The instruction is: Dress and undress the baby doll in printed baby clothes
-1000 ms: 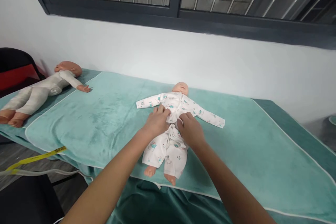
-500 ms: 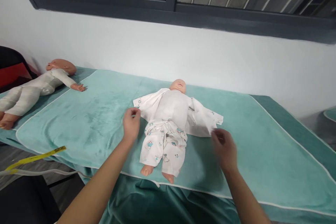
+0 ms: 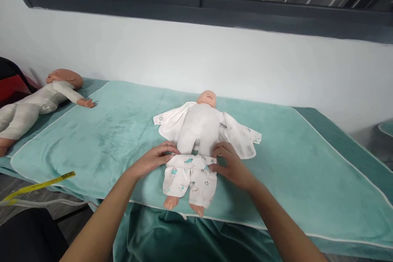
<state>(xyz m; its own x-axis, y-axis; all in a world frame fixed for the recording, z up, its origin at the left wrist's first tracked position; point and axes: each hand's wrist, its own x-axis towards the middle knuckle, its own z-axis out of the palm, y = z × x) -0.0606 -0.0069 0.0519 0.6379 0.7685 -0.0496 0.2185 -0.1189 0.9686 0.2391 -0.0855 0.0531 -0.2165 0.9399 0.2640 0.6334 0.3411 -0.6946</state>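
A baby doll [image 3: 201,125] lies on its back in the middle of a teal towel [image 3: 107,135], head toward the wall. Its white printed shirt [image 3: 238,139] is spread open to both sides, baring the white cloth torso. Printed trousers [image 3: 188,178] cover its legs, pulled partway down the hips. My left hand [image 3: 155,159] grips the trousers' waistband at the doll's right hip. My right hand [image 3: 231,164] grips the waistband at the other hip. Both hands have their fingers curled on the fabric.
A second, larger doll [image 3: 37,100] in a cream suit lies at the far left of the bed. A yellow tape [image 3: 37,185] hangs off the near left edge. A white wall and dark window frame stand behind. A dark chair [image 3: 9,82] is at left.
My hands opened the shirt outward, let go of it, then came down to the trousers' waistband. The trousers have slid a little down the doll's body.
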